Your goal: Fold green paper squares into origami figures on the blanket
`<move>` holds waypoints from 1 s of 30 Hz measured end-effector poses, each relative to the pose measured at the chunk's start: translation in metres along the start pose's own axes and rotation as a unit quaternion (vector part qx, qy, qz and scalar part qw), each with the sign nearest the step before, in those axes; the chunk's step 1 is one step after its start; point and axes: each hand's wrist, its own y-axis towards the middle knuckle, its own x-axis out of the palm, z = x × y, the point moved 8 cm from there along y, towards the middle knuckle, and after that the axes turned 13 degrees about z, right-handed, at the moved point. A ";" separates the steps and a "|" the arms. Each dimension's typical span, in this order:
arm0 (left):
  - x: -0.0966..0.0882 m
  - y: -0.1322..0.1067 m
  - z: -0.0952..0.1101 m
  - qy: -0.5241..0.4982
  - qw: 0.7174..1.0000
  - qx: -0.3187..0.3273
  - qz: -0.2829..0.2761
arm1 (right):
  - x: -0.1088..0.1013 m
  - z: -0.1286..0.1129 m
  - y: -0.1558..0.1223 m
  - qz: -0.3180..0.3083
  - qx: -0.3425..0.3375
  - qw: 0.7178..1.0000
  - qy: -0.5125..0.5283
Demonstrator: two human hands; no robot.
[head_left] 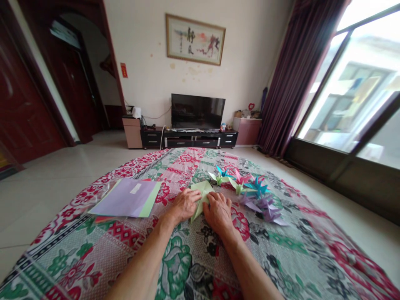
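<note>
Green paper under both hands' fingers

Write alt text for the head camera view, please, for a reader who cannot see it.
A person's left hand and right hand press on a partly folded pale green paper on a floral cloth. To its right lie folded paper figures in several colours, to its left a stack of coloured sheets. A television stands against the far wall.
</note>
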 end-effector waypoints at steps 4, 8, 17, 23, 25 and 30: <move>0.000 0.000 0.000 0.003 1.000 -0.001 0.004 | -0.001 -0.001 0.001 -0.009 0.008 1.000 -0.009; 0.002 0.000 -0.002 0.013 1.000 0.007 0.010 | -0.001 -0.001 0.000 -0.022 0.012 1.000 -0.017; 0.007 0.001 -0.001 0.034 0.999 0.026 -0.020 | 0.000 0.000 0.001 -0.029 0.010 0.999 -0.024; 0.010 0.000 -0.002 0.038 0.999 0.034 -0.013 | 0.000 -0.001 0.001 -0.034 0.010 0.999 -0.028; 0.010 0.000 -0.002 0.037 0.999 0.037 -0.010 | -0.001 -0.001 0.000 -0.037 0.011 0.999 -0.031; 0.008 0.000 -0.002 0.033 0.999 0.032 0.005 | -0.002 -0.002 0.000 -0.031 0.012 0.999 -0.032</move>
